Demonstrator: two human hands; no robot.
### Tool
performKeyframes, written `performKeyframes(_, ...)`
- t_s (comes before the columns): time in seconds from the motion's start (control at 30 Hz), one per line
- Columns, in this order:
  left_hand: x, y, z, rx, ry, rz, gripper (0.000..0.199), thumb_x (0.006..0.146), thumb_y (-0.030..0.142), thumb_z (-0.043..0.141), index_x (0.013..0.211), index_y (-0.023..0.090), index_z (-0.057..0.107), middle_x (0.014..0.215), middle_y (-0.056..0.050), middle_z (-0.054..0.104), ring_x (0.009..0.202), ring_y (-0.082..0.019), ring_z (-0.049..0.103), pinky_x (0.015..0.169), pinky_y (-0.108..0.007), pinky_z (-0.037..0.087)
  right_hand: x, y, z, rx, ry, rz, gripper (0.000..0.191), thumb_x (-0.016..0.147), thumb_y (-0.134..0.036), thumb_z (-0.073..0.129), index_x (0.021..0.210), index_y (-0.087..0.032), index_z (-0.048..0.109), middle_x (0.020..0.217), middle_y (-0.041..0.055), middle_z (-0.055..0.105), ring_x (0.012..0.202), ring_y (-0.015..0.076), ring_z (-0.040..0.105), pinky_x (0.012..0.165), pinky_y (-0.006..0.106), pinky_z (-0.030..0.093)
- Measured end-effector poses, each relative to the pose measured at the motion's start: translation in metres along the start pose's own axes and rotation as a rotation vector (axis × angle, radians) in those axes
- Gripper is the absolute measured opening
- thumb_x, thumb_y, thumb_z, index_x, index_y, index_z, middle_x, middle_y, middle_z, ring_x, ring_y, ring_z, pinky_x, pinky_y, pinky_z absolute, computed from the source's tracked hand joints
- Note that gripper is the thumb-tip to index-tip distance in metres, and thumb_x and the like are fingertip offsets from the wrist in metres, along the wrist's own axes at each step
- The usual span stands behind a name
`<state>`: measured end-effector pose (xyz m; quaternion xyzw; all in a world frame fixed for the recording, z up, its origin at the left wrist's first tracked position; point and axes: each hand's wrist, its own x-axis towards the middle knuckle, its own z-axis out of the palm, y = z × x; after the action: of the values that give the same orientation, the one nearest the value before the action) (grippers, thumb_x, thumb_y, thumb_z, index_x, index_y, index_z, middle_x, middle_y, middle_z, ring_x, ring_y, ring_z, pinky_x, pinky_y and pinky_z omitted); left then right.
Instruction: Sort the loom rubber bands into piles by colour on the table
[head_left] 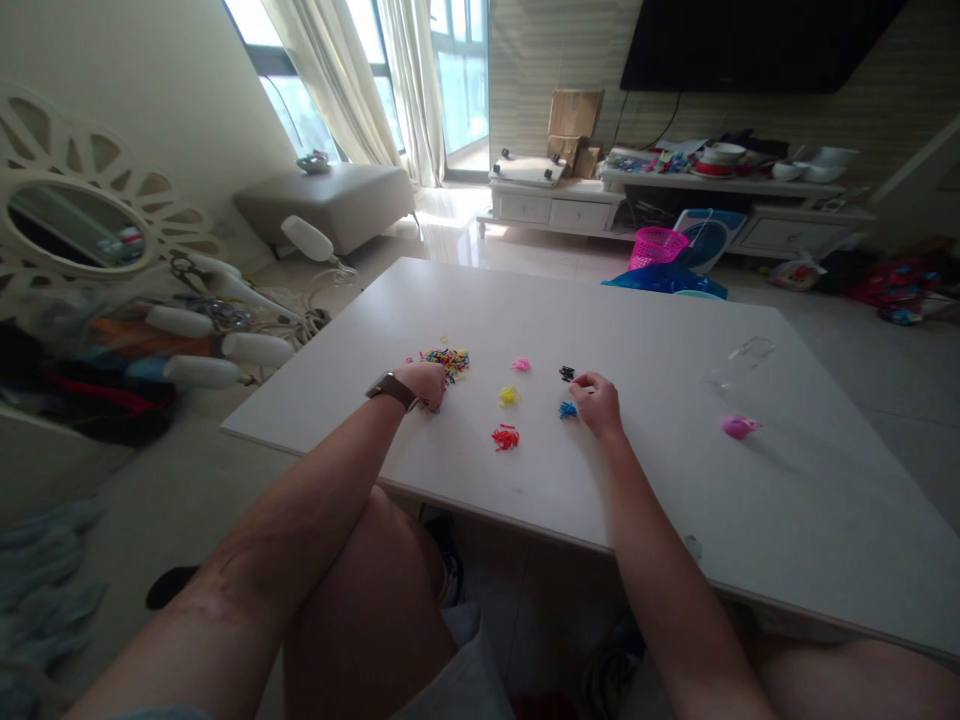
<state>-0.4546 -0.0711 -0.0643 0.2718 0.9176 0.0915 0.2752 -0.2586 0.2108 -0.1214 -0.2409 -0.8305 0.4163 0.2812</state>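
Observation:
A mixed pile of small colourful pieces lies on the white table. My left hand, with a watch on its wrist, is closed at the pile's near left edge; its fingertips are hidden. My right hand has its fingers pinched beside the small black pile, just above the blue pile; what it holds, if anything, is too small to name. Between the hands lie a pink pile, a yellow pile and, nearest me, a red pile.
On the right of the table are a pink object and a clear container. A small clear item lies by the front edge. White padded arms stand left of the table. Beyond its far edge are a blue bag and pink basket.

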Motion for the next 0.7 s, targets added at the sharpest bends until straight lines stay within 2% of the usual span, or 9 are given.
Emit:
performKeyframes(0.07, -0.003, 0.002, -0.005, 0.117, -0.133, -0.048, 0.017, 0.039, 0.009, 0.075, 0.053, 0.019, 0.07, 0.055, -0.004, 0.063, 0.068, -0.025, 0.062, 0.064, -0.03, 0.048, 0.0, 0.0, 0.0, 0.001, -0.002, -0.001, 0.015, 0.07, -0.035, 0.057, 0.066, -0.022, 0.062, 0.077, 0.0039, 0.069, 0.077, 0.022, 0.061, 0.078, 0.035, 0.047)
performKeyframes(0.1, -0.005, 0.003, -0.008, 0.142, -0.163, -0.048, 0.017, 0.04, 0.009, 0.075, 0.054, 0.018, 0.07, 0.057, -0.004, 0.063, 0.068, -0.024, 0.062, 0.063, -0.029, 0.047, 0.0, 0.0, 0.0, 0.0, -0.002, -0.002, 0.015, 0.07, -0.035, 0.057, 0.066, -0.022, 0.062, 0.077, 0.0039, 0.068, 0.077, 0.0218, 0.061, 0.078, 0.035, 0.047)
performKeyframes(0.17, -0.01, 0.006, -0.013, 0.119, -0.147, -0.008, 0.015, 0.044, 0.01, 0.074, 0.057, 0.017, 0.071, 0.061, -0.004, 0.066, 0.067, -0.022, 0.061, 0.061, -0.027, 0.045, 0.0, 0.0, 0.0, -0.002, -0.002, -0.004, 0.015, 0.07, -0.035, 0.057, 0.066, -0.021, 0.062, 0.077, 0.004, 0.069, 0.077, 0.0216, 0.061, 0.078, 0.035, 0.047)
performKeyframes(0.27, -0.016, 0.013, -0.017, 0.081, -0.058, 0.047, 0.013, 0.052, 0.013, 0.072, 0.064, 0.017, 0.074, 0.063, -0.003, 0.067, 0.062, -0.018, 0.058, 0.058, -0.025, 0.042, 0.001, 0.001, 0.0, 0.006, -0.01, -0.003, 0.016, 0.071, -0.035, 0.057, 0.068, -0.021, 0.063, 0.078, 0.0042, 0.069, 0.078, 0.0217, 0.061, 0.077, 0.034, 0.048)
performKeyframes(0.43, -0.018, 0.031, -0.01, -0.04, 0.056, 0.24, 0.01, 0.06, 0.02, 0.074, 0.069, 0.017, 0.076, 0.061, 0.0, 0.068, 0.061, -0.014, 0.058, 0.058, -0.023, 0.041, -0.001, -0.001, 0.001, 0.038, -0.017, -0.014, 0.015, 0.072, -0.034, 0.059, 0.068, -0.021, 0.064, 0.077, 0.0042, 0.068, 0.079, 0.022, 0.062, 0.076, 0.035, 0.05)
performKeyframes(0.57, -0.017, 0.047, 0.001, -0.226, 0.012, 0.367, 0.01, 0.064, 0.021, 0.076, 0.073, 0.016, 0.075, 0.066, -0.001, 0.071, 0.062, -0.014, 0.063, 0.058, -0.021, 0.043, -0.005, -0.008, 0.001, 0.086, -0.057, -0.074, 0.015, 0.074, -0.036, 0.063, 0.072, -0.021, 0.066, 0.082, 0.0045, 0.068, 0.083, 0.0223, 0.063, 0.075, 0.036, 0.052)
performKeyframes(0.7, -0.02, 0.064, 0.009, -0.401, -0.057, 0.44, 0.007, 0.069, 0.018, 0.072, 0.074, 0.013, 0.07, 0.067, -0.004, 0.072, 0.065, -0.017, 0.07, 0.059, -0.022, 0.049, -0.013, -0.019, 0.005, 0.103, -0.174, -0.224, 0.017, 0.078, -0.038, 0.068, 0.079, -0.022, 0.072, 0.088, 0.0058, 0.069, 0.086, 0.0217, 0.063, 0.074, 0.035, 0.053)
